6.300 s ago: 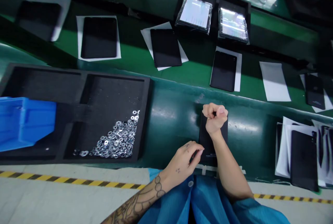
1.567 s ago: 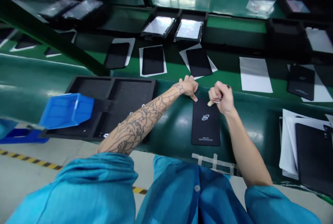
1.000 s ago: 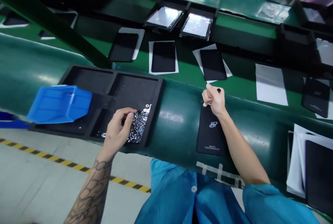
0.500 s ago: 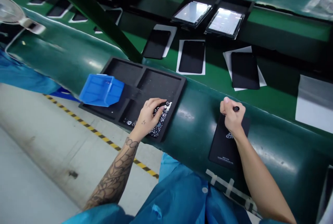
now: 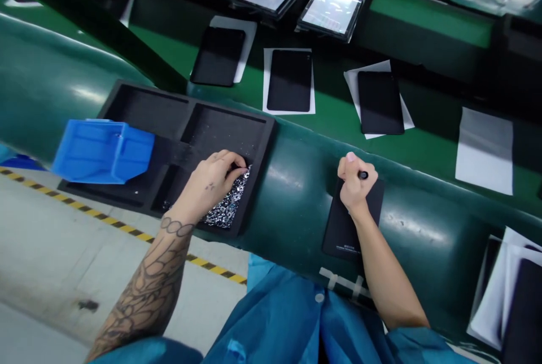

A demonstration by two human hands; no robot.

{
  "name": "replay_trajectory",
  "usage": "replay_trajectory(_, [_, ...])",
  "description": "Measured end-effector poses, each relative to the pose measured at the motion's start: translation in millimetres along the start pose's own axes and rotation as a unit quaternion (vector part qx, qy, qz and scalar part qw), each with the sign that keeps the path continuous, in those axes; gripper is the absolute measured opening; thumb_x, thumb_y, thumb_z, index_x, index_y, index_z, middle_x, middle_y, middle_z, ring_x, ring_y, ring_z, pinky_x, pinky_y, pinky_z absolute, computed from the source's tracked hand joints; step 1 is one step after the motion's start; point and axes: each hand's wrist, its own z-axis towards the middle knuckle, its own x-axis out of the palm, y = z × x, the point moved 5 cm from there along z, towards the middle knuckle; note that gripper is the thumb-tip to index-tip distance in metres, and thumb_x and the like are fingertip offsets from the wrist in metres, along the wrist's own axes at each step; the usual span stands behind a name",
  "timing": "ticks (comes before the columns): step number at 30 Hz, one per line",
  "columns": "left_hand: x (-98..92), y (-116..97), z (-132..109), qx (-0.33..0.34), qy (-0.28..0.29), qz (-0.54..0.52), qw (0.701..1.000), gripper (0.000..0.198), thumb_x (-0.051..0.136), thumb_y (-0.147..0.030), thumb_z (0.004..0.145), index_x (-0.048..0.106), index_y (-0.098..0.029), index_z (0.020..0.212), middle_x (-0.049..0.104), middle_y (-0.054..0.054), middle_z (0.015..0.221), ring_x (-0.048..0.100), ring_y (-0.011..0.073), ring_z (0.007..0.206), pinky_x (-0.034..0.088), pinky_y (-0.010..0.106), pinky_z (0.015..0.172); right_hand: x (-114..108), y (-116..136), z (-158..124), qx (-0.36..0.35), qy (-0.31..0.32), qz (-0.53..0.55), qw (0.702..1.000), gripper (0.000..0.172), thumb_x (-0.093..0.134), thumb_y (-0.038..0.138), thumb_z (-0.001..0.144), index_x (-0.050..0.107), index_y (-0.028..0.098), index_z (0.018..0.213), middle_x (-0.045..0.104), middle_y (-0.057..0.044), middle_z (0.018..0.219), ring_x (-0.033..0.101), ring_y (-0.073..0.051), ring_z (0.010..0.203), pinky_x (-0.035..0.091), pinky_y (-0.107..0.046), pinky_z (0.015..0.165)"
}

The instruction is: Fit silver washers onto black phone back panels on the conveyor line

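Note:
My left hand [image 5: 214, 183] is over the lower right compartment of a black divided tray [image 5: 265, 144]. Its thumb and fingertips are pinched together at a heap of small shiny metal pieces [image 5: 224, 206]; whatever lies between them is too small to make out. My right hand [image 5: 357, 183] makes a fist around a black pen-like tool [image 5: 363, 175], of which only the round dark end shows. That fist rests over the upper part of a black tablet back [image 5: 341, 234] with pale print near its lower edge. The tool's lower tip is hidden.
A blue plastic bin [image 5: 91, 152] sits on the tray's left side. Black tablets [image 5: 290, 80] lie on white sheets along the green surface beyond. Bright-screened panels [image 5: 332, 8] stand farther back. At right are a white sheet [image 5: 485, 149] and stacked sheets [image 5: 491, 296]. A dark post [image 5: 139, 53] slants behind the tray.
The view has shifted to the right. My left thumb and fingers, apart before, have closed into a pinch at the metal pieces. My right hand keeps its grip over the tablet.

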Motion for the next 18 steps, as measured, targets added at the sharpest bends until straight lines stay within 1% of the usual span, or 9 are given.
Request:
replay_trajectory(2, [-6.0,-5.3,-3.1,-0.027,-0.016,-0.022,0.999,0.018,0.057,-0.041,0.101,0.065,-0.026,0.096,0.074,0.007,0.099,0.068,0.0291,0.087,0.052,0.04,0.08,-0.2,0.4,0.3,-0.016,-0.003,0.001,1.0,0.062,0.054,0.051,0.111,0.034,0.024,0.059,0.034,0.003,0.054,0.031,-0.012,0.048,0.022,-0.035,0.053])
replay_trajectory(4, [-17.2,-11.7,-9.9,-0.086,-0.074,-0.062,0.992,0.015,0.059,-0.039,0.103,0.063,-0.024,0.103,0.074,0.005,0.097,0.069,0.0247,0.082,0.051,0.036,0.076,-1.0,0.8,0.7,-0.035,0.0,0.008,0.999,0.061,0.055,0.048,0.111,0.034,0.024,0.06,0.034,0.003,0.053,0.03,-0.011,0.047,0.021,-0.034,0.052])
replay_trajectory(6, [-26.7,-21.8,-19.9,-0.136,-0.142,-0.126,0.972,0.014,0.061,-0.036,0.104,0.06,-0.023,0.109,0.074,0.003,0.094,0.068,0.0205,0.078,0.05,0.031,0.072,-1.5,0.5,1.5,-0.044,0.017,0.009,0.999,0.061,0.056,0.047,0.111,0.034,0.024,0.059,0.034,0.004,0.053,0.029,-0.01,0.046,0.021,-0.034,0.051])
replay_trajectory(8, [-25.2,-38.2,-28.2,-0.143,-0.158,-0.216,0.953,0.015,0.065,-0.035,0.104,0.059,-0.022,0.11,0.073,0.003,0.093,0.069,0.0184,0.08,0.05,0.028,0.07,-2.3,-0.2,3.0,-0.04,0.041,0.005,0.998,0.061,0.055,0.047,0.111,0.034,0.024,0.059,0.033,0.004,0.052,0.029,-0.01,0.046,0.021,-0.034,0.051])
replay_trajectory(11, [2.8,-72.6,-35.2,-0.117,-0.062,-0.403,0.906,0.019,0.074,-0.034,0.1,0.061,-0.021,0.103,0.072,0.005,0.099,0.069,0.0164,0.083,0.053,0.026,0.071,-4.4,0.6,6.1,-0.031,0.078,0.015,0.996,0.062,0.056,0.045,0.111,0.034,0.023,0.058,0.033,0.004,0.051,0.028,-0.01,0.045,0.02,-0.033,0.051])
replay_trajectory(13, [30.2,-98.6,-40.1,-0.108,0.025,-0.539,0.835,0.022,0.077,-0.036,0.099,0.063,-0.019,0.098,0.07,0.005,0.103,0.065,0.0123,0.072,0.052,0.025,0.065,-4.6,1.5,7.6,-0.024,0.11,0.03,0.993,0.061,0.057,0.042,0.111,0.034,0.023,0.058,0.033,0.004,0.051,0.028,-0.01,0.045,0.019,-0.033,0.051])
replay_trajectory(15, [54.9,-122.6,-45.8,-0.102,0.077,-0.644,0.754,0.025,0.077,-0.039,0.1,0.064,-0.018,0.096,0.068,0.005,0.104,0.061,0.0084,0.063,0.052,0.025,0.06,-3.8,1.4,8.5,-0.019,0.131,0.041,0.99,0.062,0.058,0.041,0.111,0.034,0.022,0.057,0.033,0.004,0.051,0.028,-0.01,0.046,0.02,-0.033,0.052])
replay_trajectory(16, [65.6,-132.6,-48.8,-0.099,0.093,-0.675,0.725,0.026,0.076,-0.04,0.101,0.065,-0.017,0.096,0.067,0.005,0.104,0.06,0.0079,0.062,0.053,0.025,0.06,-3.2,1.1,9.3,-0.016,0.134,0.042,0.99,0.063,0.058,0.042,0.111,0.034,0.022,0.057,0.032,0.004,0.051,0.027,-0.01,0.046,0.02,-0.033,0.052])
replay_trajectory(18, [83.6,-147.7,-55.6,-0.096,0.112,-0.691,0.707,0.027,0.077,-0.042,0.1,0.069,-0.016,0.096,0.069,0.006,0.103,0.063,0.0094,0.065,0.056,0.026,0.064,-1.1,0.7,11.9,-0.009,0.132,0.04,0.99,0.064,0.059,0.046,0.11,0.033,0.023,0.056,0.031,0.005,0.05,0.027,-0.01,0.047,0.02,-0.032,0.052])
